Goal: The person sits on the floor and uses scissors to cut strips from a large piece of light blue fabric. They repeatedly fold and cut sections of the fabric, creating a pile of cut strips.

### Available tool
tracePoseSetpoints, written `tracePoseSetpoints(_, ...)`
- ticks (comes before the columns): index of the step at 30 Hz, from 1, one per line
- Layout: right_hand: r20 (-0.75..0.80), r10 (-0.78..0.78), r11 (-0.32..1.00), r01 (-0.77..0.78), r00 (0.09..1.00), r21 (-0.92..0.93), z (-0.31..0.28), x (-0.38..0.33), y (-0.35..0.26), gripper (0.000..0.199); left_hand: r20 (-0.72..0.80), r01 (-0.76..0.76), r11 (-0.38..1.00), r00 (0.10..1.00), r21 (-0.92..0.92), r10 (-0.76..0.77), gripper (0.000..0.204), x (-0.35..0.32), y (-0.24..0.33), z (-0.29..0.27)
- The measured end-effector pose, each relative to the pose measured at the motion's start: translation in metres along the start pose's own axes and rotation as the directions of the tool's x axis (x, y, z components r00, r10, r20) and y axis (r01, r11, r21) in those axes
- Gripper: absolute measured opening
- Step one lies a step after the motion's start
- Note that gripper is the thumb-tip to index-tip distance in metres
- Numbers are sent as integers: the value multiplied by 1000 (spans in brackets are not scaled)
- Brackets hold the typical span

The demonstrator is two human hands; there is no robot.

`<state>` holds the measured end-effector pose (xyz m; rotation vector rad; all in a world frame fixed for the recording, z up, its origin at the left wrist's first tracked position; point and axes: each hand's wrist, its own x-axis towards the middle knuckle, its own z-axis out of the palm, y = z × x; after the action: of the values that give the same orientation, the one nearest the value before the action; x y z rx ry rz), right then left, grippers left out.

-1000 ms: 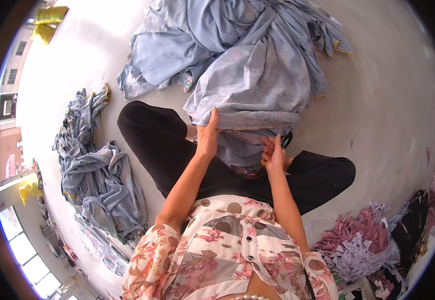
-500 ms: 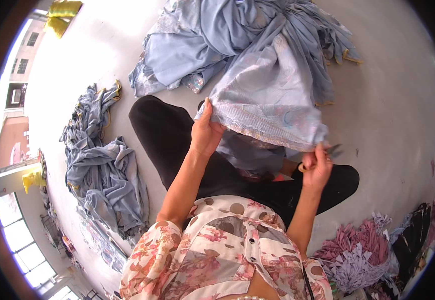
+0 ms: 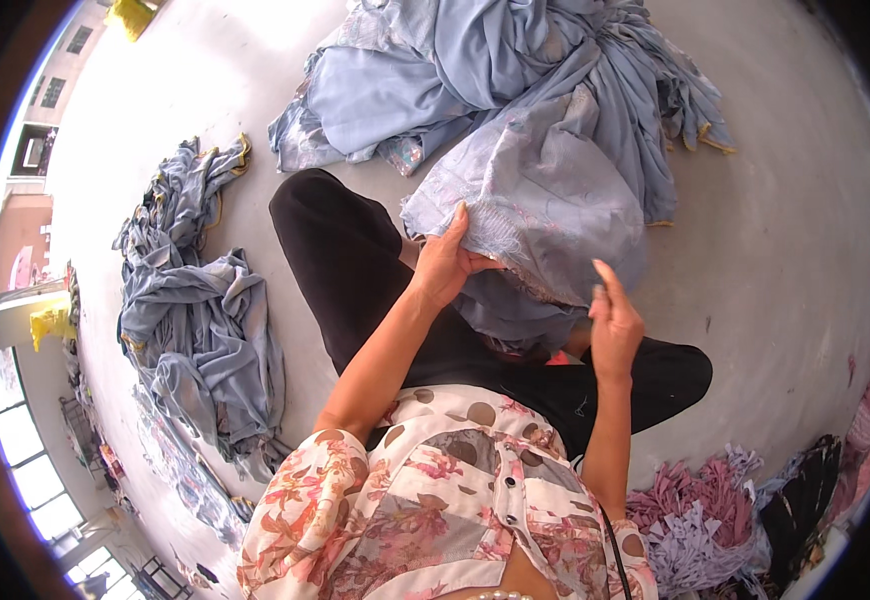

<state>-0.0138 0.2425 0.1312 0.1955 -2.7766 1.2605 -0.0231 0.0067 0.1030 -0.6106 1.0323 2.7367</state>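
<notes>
We identify one blue-grey cloth [image 3: 545, 190], gathered in a large, loosely folded heap at the upper centre of the frame and running past the top edge. Its nearer panel, paler and faintly patterned, extends down to the frame centre, where we see the left hand [image 3: 445, 268] grip its edge. We note a ribbed band near this grip, a darker fold hanging below it, and yellow-trimmed edges at the heap's right side.
</notes>
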Motion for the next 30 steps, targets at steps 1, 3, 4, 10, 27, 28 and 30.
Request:
tracePoseSetpoints(1, 12, -93, 994, 94, 996, -49, 7, 2, -7, 29, 4, 14, 1000, 1000, 16, -14, 49, 1, -1, -2)
tracePoseSetpoints(3, 51, -116, 993, 117, 992, -5, 21, 3, -10, 36, 18, 41, 999, 999, 15, -42, 50, 2, -2, -5)
tracePoseSetpoints(4, 74, -107, 994, 106, 991, 15, 26, 1, -9, 32, 23, 53, 998, 998, 15, -53, 51, 2, -1, -7)
tracePoseSetpoints(10, 45, -62, 976, 51, 997, 211, 54, -3, -11, 21, 49, 115, 991, 992, -64, -112, 50, 6, -6, -20)
tracePoseSetpoints(27, -7, -115, 964, 113, 993, 241, 61, 4, -18, 20, -14, 107, 993, 994, -44, -108, 45, -1, 0, 6)
tracePoseSetpoints(28, -12, -139, 966, 138, 990, 220, 62, 6, -18, 20, -14, 101, 994, 995, -46, -102, 45, -2, 0, 7)
tracePoseSetpoints(30, -20, -186, 967, 187, 982, 176, 61, 8, -18, 20, -17, 88, 996, 996, -13, -89, 44, -3, 0, 8)
